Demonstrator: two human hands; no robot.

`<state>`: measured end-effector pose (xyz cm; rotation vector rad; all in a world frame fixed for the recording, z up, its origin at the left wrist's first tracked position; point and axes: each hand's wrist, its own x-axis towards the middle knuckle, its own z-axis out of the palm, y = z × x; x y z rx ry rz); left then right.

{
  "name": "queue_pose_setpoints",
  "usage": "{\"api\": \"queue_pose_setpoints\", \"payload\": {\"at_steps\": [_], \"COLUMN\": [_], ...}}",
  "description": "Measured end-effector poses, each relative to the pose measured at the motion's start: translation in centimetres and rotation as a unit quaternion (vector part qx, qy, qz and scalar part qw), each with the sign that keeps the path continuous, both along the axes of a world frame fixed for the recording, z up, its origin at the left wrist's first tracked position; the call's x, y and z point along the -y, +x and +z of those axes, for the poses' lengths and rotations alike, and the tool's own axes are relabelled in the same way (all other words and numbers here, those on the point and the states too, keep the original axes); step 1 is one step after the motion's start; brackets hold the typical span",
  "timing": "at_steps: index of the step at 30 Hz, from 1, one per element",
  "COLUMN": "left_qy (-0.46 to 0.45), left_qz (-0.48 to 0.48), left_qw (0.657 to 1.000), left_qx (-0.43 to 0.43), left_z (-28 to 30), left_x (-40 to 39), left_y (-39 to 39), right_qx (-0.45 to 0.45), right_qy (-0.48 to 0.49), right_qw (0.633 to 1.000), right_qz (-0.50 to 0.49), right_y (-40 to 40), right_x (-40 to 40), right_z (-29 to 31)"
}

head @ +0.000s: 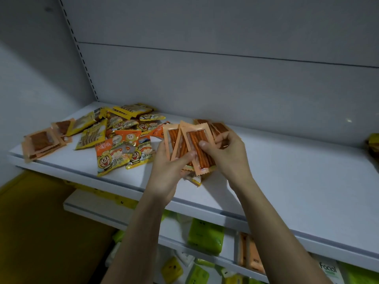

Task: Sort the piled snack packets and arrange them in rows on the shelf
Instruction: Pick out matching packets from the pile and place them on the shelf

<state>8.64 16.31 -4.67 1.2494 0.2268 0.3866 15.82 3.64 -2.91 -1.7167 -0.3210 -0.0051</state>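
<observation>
While piled pkts [123,136] sit on shelf [287,181], L grip [167,171] & R grip [223,150] hold orange pkts [193,144].

Dim grey wall [225,27], yellow floor [30,222]

Shop aisle, white metal shelf [266,171] on slotted upright [82,56], snack packets [123,140], stocked tiers below

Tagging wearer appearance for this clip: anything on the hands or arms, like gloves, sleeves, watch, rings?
Nothing worn that shows. The left hand and right hand are bare, with no gloves and no rings visible. Both forearms are bare from the wrist down to the bottom edge of the picture: no sleeves, watch or bands in view. The light is dim, so small marks could be missed.
</observation>
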Motion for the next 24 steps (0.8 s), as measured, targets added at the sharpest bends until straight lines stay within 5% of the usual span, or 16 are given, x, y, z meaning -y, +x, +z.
{"api": "queue_pose_setpoints", "payload": {"at_steps": [5,13,18,24], "left_qy": [0.002,-0.010,-0.002,-0.012], "left_qz": [0.028,0.045,0.051,0.054], "left_qw": [0.999,0.999,0.999,0.998], "left_qx": [-0.017,-0.010,-0.018,-0.019], "left_z": [0.3,1.2,1.6,1.7], "left_x": [-1.2,-2.6,-2.8,-3.3], "left_y": [1.7,3.2,3.6,4.3], "right_qx": [-0.024,0.075,-0.006,-0.145], "right_qy": [-0.025,-0.311,-0.405,-0.338], "right_qw": [0.998,0.940,0.911,0.930], "right_qz": [-0.058,-0.118,-0.080,0.009], "right_y": [5.8,13.4,14.2,14.4], "right_x": [-0.1,0.6,0.4,1.9], "right_z": [-0.8,-3.9,-2.7,0.0]}}
